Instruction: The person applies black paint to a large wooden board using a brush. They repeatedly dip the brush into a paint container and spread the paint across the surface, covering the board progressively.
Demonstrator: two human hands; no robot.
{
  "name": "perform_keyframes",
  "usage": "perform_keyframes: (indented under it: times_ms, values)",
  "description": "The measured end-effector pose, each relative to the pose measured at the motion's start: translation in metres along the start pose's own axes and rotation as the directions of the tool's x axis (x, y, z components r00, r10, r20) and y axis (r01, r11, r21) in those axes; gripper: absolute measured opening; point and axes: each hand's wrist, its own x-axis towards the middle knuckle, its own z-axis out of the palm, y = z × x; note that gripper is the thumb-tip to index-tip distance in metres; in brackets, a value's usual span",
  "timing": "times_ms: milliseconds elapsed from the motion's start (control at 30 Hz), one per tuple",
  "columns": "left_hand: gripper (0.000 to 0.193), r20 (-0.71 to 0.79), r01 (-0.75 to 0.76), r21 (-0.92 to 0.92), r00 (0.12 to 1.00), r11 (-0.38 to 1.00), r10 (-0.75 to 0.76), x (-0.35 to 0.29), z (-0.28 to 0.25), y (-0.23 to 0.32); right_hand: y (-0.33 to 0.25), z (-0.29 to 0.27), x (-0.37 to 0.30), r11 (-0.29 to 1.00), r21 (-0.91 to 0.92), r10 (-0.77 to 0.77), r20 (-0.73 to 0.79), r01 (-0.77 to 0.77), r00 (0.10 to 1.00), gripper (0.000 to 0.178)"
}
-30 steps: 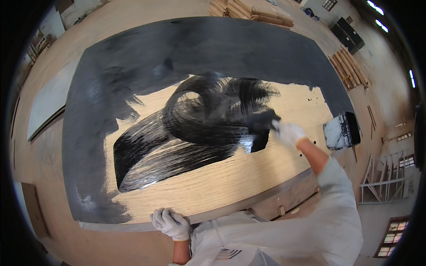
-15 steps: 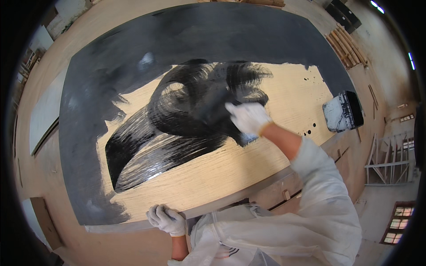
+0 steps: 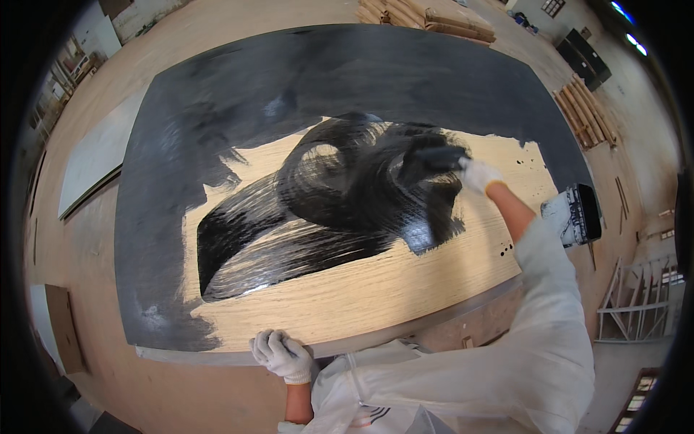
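A large wooden board (image 3: 347, 293) lies before me, its far and left borders coated dull black and its middle streaked with wet black paint (image 3: 340, 192). In a white knit glove, my right hand (image 3: 480, 176) is closed round the handle of a wide paintbrush (image 3: 437, 158), smeared by motion. The black-covered brush head lies over the right part of the wet paint. My gloved left hand (image 3: 283, 356) grips the board's near edge with bent fingers. At the board's right edge sits a paint-smeared bucket (image 3: 564, 217), partly behind my right sleeve.
Drops of black paint (image 3: 506, 250) dot the bare wood near my right forearm. Bundles of wooden poles (image 3: 584, 112) lie on the floor beyond the right corner. A pale panel (image 3: 97, 159) lies to the left, and a metal frame (image 3: 636, 300) stands at the right.
My right hand has swept the brush rightward and farther from me, spreading wet black over more wood. My left hand stays on the near edge. The whole view has shifted slightly.
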Motion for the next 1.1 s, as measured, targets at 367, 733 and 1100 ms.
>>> perform_keyframes:
  times_ms: [367, 733, 1100]
  values:
    - [0.018, -0.003, 0.027, -0.011, 1.0, 1.0, -0.027, 0.001, 0.0, 0.0, -0.023, 0.022, -0.023, 0.981, -0.09, -0.169, 0.019, 0.17, 0.985, 0.061]
    - [0.019, -0.007, 0.043, -0.026, 0.999, 0.999, -0.044, -0.001, -0.004, -0.006, -0.281, -0.055, 0.029, 0.829, -0.176, -0.524, 0.091, 0.532, 0.847, 0.06]
    - [0.024, 0.017, 0.077, -0.068, 0.997, 0.995, -0.076, 0.001, -0.011, -0.016, -0.421, -0.025, -0.006, 0.781, -0.159, -0.613, -0.012, 0.604, 0.79, 0.048]
